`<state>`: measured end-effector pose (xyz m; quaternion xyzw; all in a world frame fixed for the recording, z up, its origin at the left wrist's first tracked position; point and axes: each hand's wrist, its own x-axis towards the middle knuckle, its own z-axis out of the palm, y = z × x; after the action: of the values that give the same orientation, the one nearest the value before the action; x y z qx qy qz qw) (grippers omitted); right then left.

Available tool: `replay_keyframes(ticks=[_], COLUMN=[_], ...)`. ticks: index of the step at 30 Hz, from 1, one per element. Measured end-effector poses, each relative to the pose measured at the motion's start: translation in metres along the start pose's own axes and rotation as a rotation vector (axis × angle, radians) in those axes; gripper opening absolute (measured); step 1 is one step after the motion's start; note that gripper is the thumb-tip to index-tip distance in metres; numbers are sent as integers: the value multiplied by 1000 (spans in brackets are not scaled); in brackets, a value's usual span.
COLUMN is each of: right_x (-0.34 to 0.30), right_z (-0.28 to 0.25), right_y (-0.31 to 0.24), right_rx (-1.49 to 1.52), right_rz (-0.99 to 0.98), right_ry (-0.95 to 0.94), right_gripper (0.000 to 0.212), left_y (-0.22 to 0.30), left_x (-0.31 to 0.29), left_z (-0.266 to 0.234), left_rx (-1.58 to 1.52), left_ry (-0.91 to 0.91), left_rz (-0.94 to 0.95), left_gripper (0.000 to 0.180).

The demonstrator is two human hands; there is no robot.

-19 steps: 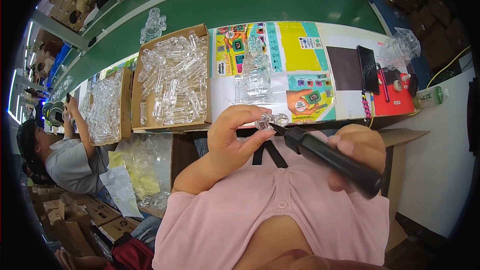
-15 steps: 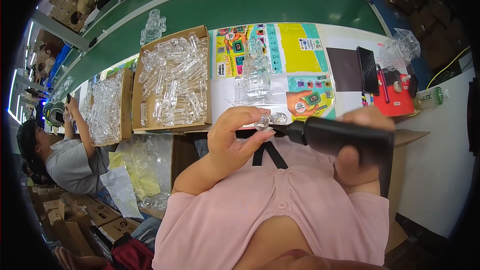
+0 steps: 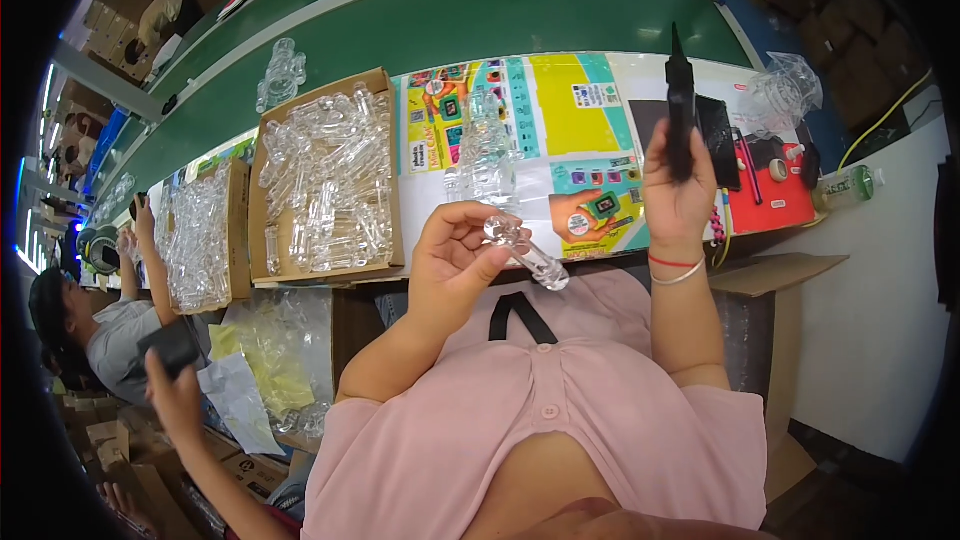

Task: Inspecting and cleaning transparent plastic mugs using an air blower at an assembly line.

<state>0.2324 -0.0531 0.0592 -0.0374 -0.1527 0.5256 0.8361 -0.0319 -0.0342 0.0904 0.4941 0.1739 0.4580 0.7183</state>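
Observation:
My left hand (image 3: 447,265) is closed on a clear tube-shaped piece (image 3: 540,266) with a rounded knob at its upper end, in front of my chest. The tube slants down to the right. My right hand (image 3: 683,202) grips a black squeeze bottle (image 3: 680,100) with a thin pointed nozzle. That bottle stands upright above the right part of the table, nozzle up and apart from the tube. Just beyond my left hand, several clear pieces (image 3: 484,155) stand in a group on printed sheets.
Left of centre a cardboard tray (image 3: 394,180) holds many clear tubes, with a second filled tray (image 3: 240,230) beside it. A phone (image 3: 718,140), a red pad (image 3: 785,202) and a plastic bottle (image 3: 850,188) lie at right. Another person's hand (image 3: 175,395) holds a dark object at lower left.
My right hand has lifted the black bottle away from the clear tube and turned its nozzle upward. The tube now slants toward the lower right. A co-worker's hand has come in at lower left.

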Motion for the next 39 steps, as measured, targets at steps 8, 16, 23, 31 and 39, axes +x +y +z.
replay_keyframes(ticks=[8, 16, 23, 31, 39], right_x=[54, 50, 4, -41, -9], right_z=[-49, -69, -11, 17, -32], right_y=[-21, -34, -15, 57, 95], right_rx=[-1383, -1955, -1594, -1190, -452], right_rz=[-308, -347, -940, 12, 471], right_ry=[189, 353, -290, -523, 411], right_gripper=[28, 47, 51, 34, 25], left_y=[-9, -19, -28, -35, -82], left_x=[8, 15, 20, 20, 61], left_z=[2, 4, 1, 3, -95], left_rx=[-134, -187, -218, -187, 1418], left_ry=[72, 70, 123, 30, 425], left_rz=[-241, -277, -361, -380, 183], left_gripper=[40, 32, 26, 17, 36])
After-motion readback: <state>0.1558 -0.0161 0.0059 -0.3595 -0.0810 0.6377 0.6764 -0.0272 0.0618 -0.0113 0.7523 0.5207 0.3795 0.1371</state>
